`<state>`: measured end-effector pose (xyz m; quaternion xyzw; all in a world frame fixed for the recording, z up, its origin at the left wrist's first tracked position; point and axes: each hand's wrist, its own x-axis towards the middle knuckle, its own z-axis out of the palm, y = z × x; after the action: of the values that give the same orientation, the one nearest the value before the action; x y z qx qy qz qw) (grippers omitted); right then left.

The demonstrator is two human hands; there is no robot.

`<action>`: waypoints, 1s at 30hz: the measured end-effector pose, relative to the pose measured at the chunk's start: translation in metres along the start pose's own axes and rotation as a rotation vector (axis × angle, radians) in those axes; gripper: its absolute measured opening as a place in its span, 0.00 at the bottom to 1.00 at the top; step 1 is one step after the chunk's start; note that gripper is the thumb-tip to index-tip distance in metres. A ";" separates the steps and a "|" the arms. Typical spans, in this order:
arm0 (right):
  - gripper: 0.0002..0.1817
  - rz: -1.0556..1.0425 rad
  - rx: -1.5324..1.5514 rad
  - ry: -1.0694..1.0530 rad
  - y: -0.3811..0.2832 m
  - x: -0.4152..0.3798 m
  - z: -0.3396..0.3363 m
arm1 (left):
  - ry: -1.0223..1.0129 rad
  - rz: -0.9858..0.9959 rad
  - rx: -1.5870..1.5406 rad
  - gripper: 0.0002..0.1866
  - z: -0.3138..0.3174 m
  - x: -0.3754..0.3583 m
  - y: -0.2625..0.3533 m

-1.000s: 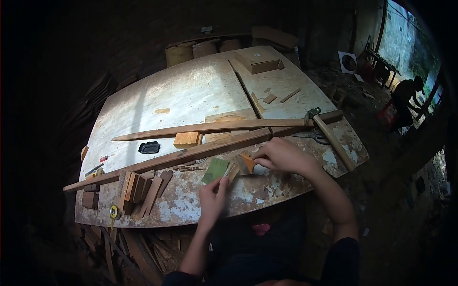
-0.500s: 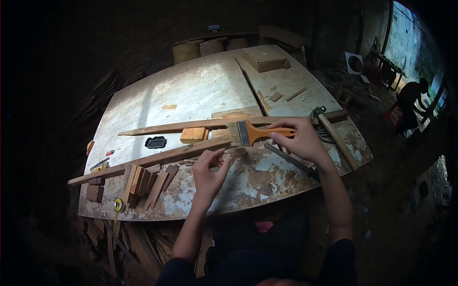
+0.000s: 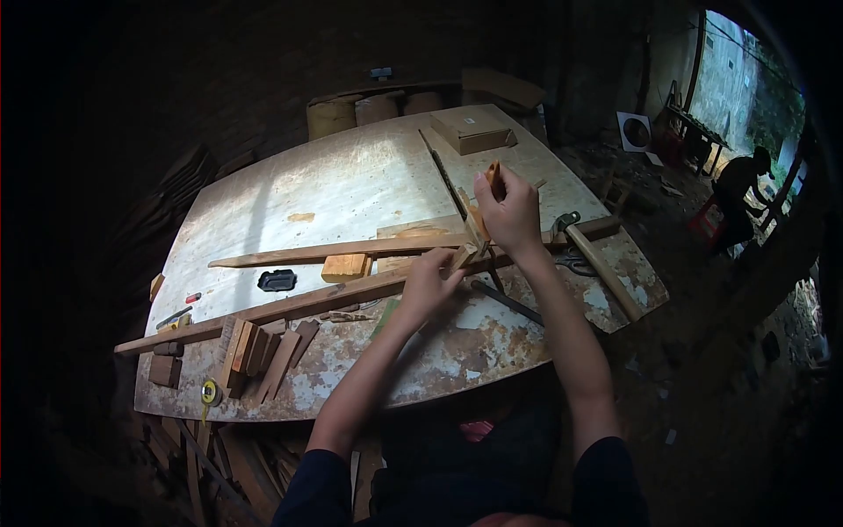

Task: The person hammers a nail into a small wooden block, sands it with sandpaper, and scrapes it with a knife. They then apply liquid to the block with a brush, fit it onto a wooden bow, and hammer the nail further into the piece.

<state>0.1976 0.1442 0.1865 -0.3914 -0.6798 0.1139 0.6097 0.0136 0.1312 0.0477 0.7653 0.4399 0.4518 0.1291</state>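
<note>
My right hand (image 3: 512, 215) is closed around a paintbrush, its orange handle (image 3: 497, 183) pointing up and its head tilted down over the bench. Close beside it, my left hand (image 3: 428, 285) has its fingers wrapped at the right end of a long wooden strip (image 3: 334, 299). The brush head is by that end; whether the bristles touch the wood cannot be made out. Behind lies a second wooden strip (image 3: 281, 256), with a light wooden block (image 3: 345, 267) and a small black tray (image 3: 277, 280) between the two strips.
On the worn bench (image 3: 342, 193) are a hammer (image 3: 606, 272), a dark metal bar (image 3: 507, 301), stacked wood pieces (image 3: 244, 350), a yellow tape measure (image 3: 210, 393) and a cardboard box (image 3: 474, 130). Another person (image 3: 742, 193) is at the far right.
My right hand has raised the paintbrush handle from nearly level to upright and moved left. My left hand has moved right and up to the strip's end.
</note>
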 end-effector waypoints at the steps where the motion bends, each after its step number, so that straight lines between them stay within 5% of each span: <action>1: 0.17 -0.044 -0.025 0.015 -0.001 0.006 0.004 | -0.041 0.034 0.071 0.19 -0.001 -0.002 -0.001; 7: 0.22 -0.058 0.108 0.071 -0.020 0.034 0.022 | 0.078 -0.011 -0.043 0.17 -0.004 -0.015 0.007; 11: 0.23 0.054 -0.181 -0.357 -0.021 0.059 0.026 | 0.170 -0.079 -0.232 0.17 -0.003 -0.015 0.006; 14: 0.20 -0.106 -0.444 -0.113 -0.012 0.055 0.026 | 0.161 -0.104 -0.199 0.17 -0.005 -0.017 -0.002; 18: 0.15 0.216 0.179 -0.263 -0.010 0.063 0.029 | 0.154 -0.123 -0.146 0.18 -0.009 -0.018 0.002; 19: 0.17 0.197 0.134 -0.374 0.000 0.063 0.031 | 0.159 -0.122 -0.150 0.18 -0.004 -0.019 -0.007; 23: 0.19 -0.042 -0.423 -0.228 0.008 0.061 0.029 | 0.208 -0.071 -0.110 0.19 0.001 -0.022 0.003; 26: 0.18 0.170 -0.008 -0.295 -0.008 0.061 0.019 | 0.204 -0.161 -0.170 0.18 -0.003 -0.021 -0.003; 30: 0.20 0.149 -0.090 -0.373 -0.001 0.059 0.018 | 0.190 -0.162 -0.178 0.16 -0.006 -0.024 0.004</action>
<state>0.1834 0.1889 0.2264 -0.4397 -0.7545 0.1984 0.4450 0.0057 0.1091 0.0398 0.6667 0.4685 0.5475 0.1904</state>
